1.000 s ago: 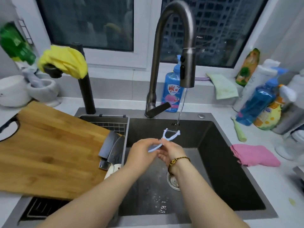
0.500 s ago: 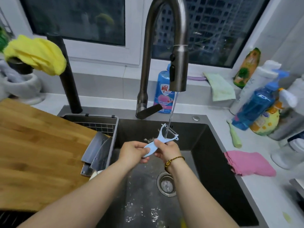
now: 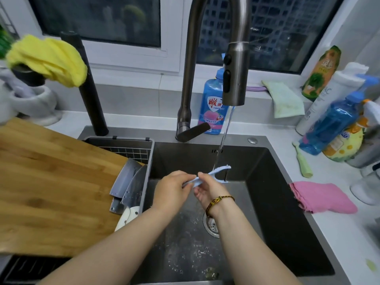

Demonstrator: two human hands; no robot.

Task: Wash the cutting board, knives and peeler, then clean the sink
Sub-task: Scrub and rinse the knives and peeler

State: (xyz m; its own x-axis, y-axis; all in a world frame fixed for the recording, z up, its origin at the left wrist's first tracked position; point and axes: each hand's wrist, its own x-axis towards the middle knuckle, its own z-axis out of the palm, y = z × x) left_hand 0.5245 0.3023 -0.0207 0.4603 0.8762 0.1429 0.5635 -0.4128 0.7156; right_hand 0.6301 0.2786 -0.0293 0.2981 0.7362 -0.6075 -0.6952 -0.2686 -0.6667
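Dark window [image 3: 98, 19] above white countertop [image 3: 339, 223]

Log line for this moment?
step: peeler rinse | left hand: grips peeler | right hand: pinches peeler | tap: running onto peeler | knives: beside cutting board

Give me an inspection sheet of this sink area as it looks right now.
Surface: sink wet, scraps near the drain.
Job's things: peeler under the faucet stream; cutting board left of the basin; knives in the basket beside it.
Clutter: pink cloth, bottles, yellow cloth.
Hands: left hand and right hand both hold the peeler.
Cables: nothing seen.
Surroundings: dark window.
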